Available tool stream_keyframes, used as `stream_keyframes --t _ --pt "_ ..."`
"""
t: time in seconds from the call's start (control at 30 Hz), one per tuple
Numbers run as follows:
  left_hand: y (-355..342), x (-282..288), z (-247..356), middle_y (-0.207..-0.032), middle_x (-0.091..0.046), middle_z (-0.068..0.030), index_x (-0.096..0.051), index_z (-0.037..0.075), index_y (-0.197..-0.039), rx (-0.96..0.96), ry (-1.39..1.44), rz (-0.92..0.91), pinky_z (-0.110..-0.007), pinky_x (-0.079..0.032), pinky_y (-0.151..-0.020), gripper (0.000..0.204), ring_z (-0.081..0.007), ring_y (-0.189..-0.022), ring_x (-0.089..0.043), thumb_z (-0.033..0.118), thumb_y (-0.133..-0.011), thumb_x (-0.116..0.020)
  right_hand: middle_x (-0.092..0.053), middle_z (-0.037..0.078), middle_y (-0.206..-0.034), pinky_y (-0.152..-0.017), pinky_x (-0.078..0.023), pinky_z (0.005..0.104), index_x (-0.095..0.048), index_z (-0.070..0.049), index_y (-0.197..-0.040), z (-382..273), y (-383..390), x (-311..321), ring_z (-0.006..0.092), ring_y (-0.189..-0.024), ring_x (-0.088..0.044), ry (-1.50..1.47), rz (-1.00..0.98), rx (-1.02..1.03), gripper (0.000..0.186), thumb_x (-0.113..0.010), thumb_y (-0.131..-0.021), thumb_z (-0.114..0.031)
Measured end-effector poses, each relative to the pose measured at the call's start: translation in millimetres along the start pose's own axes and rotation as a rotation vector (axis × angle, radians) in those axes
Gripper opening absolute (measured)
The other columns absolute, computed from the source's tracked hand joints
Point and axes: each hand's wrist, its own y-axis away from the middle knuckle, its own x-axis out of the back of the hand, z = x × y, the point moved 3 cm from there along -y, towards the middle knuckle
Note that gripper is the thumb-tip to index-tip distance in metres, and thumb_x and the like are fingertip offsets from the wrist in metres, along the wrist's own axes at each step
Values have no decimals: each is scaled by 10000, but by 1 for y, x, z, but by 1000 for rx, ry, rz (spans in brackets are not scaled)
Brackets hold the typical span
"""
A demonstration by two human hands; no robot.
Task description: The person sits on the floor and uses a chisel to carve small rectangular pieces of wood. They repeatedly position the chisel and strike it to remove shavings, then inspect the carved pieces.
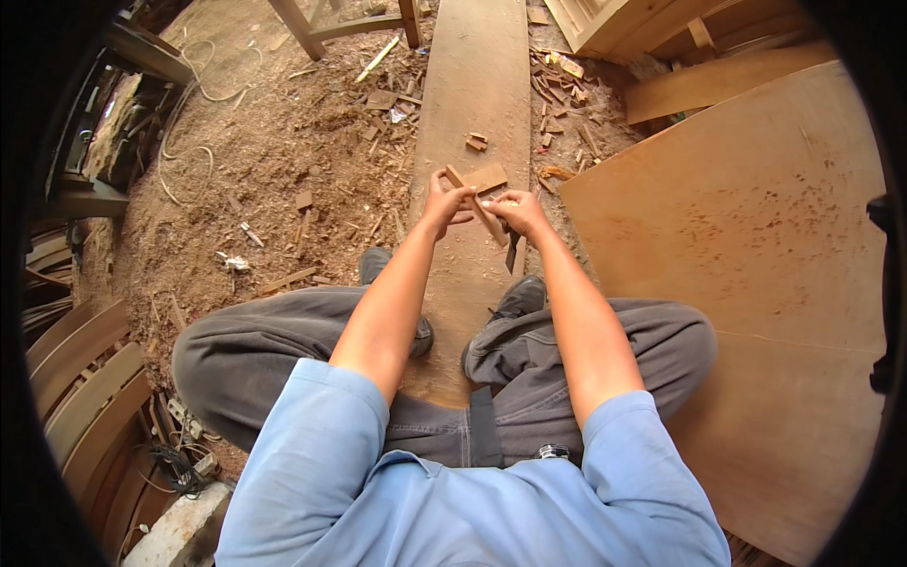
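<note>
My left hand point(444, 203) is closed round a short wooden strip point(490, 223), which slants from upper left to lower right in front of me. My right hand point(520, 212) is pinched close against the strip's right side. From under its palm hangs a dark, flat, narrow thing point(511, 255), whose kind I cannot make out. Just beyond my hands a flat wooden block point(487, 177) lies on a long plank point(472, 76). A little farther off sit small wood offcuts point(476, 143).
Sawdust and wood scraps point(312, 217) cover the ground to the left, with a pale cord point(168, 156). At right leans a large wooden panel point(737, 236). Curved slats point(90, 387) stand at lower left, and a wooden frame's legs point(364, 26) at the far side.
</note>
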Motion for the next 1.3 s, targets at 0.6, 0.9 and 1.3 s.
stream_keyframes --t 0.6,0.9,1.3 --pt "74 27 45 -1075 -721 -88 -741 168 -1018 -512 -1477 -9 -635 -323 -1110 355 -311 -1103 -646 428 -782 -789 -743 151 -843 -672 -572 351 -752 -19 -1052 -80 27 -22 222 -708 -706 694 -117 317 497 -842 -662 -312" --pt "14 24 -43 -981 -728 -123 -723 121 -981 -414 -1537 -157 -464 -556 -746 158 -314 -945 -694 221 -866 -682 -626 13 -674 -548 -474 274 -682 -48 -777 -13 -4 2 104 -580 -589 -251 46 77 259 -769 -854 -279" --pt "-7 17 -73 -993 -623 -109 -648 90 -1060 -671 -1308 63 -445 -521 -852 193 -316 -1013 -610 193 -897 -662 -751 91 -860 -835 -489 268 -741 -6 -892 -12 -29 -12 127 -843 -673 -346 34 109 215 -678 -901 -212"
